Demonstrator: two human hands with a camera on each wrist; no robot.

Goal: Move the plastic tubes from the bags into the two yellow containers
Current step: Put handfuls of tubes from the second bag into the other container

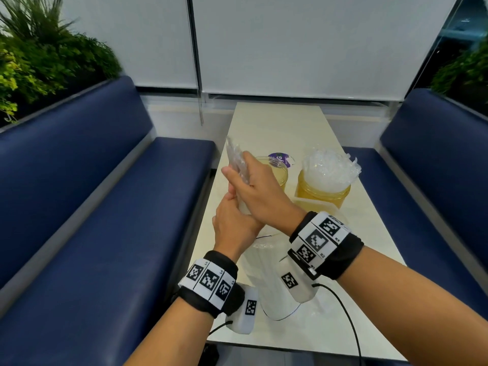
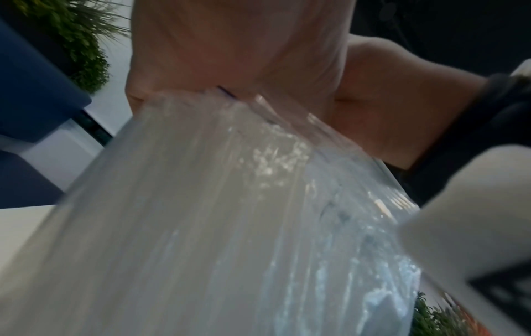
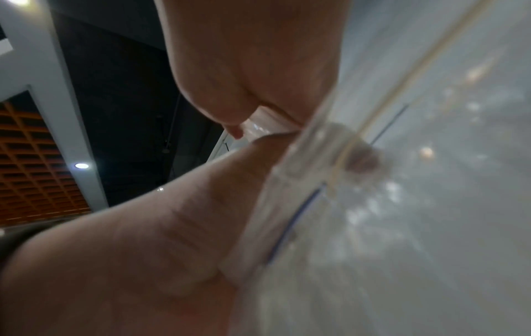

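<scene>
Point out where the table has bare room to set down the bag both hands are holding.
The far end of the table, beyond the two yellow containers, is bare. A bare strip runs along the near edge. The middle is crowded: containers, purple disc, another bag under the wrists.

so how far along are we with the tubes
Roughly halfway, as it looks. Done: the right container is heaped with clear plastic. In hand: both the left hand and the right hand grip a clear bag held above the table, apparently working at its top. Left: the left container looks empty, and another bag lies on the table near the wrists.
</scene>
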